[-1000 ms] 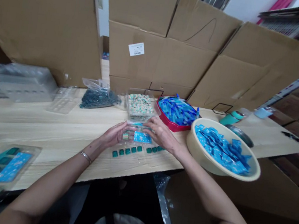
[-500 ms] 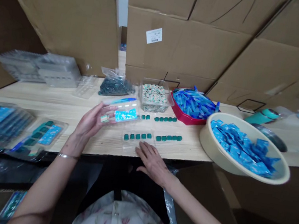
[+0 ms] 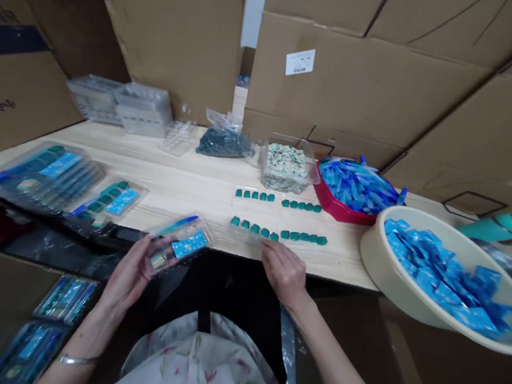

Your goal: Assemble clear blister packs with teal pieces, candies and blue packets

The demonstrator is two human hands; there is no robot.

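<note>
My left hand (image 3: pixel 128 276) is wrapped around one end of a clear plastic tray (image 3: pixel 203 226), tilted over the table's front edge. Inside it lie a blue pen-like stick (image 3: pixel 178 225), a blue patterned packet (image 3: pixel 190 244) and a small striped block (image 3: pixel 159 261). At the front of the table, my right hand (image 3: pixel 285 271) has its fingertips pinched on the near right end of a strip of green blocks (image 3: pixel 255 228). The hand hides that end in part. Another green row (image 3: pixel 303 237) lies just right of it, and two more rows (image 3: pixel 254 195) lie behind.
Filled clear trays (image 3: pixel 49 172) stack at left, with one tray (image 3: pixel 109 200) beside them. Behind are empty trays (image 3: pixel 142 109), a bag of dark pieces (image 3: pixel 225 142), a clear box of small pieces (image 3: pixel 287 163) and a red tray (image 3: pixel 345 213). A cream basin (image 3: pixel 381 279) overhangs the front edge.
My left hand has brought the clear tray down and nearer to me. My right hand has gone from flat fingers to a pinch at the green strip's end. The view has shifted left.
</note>
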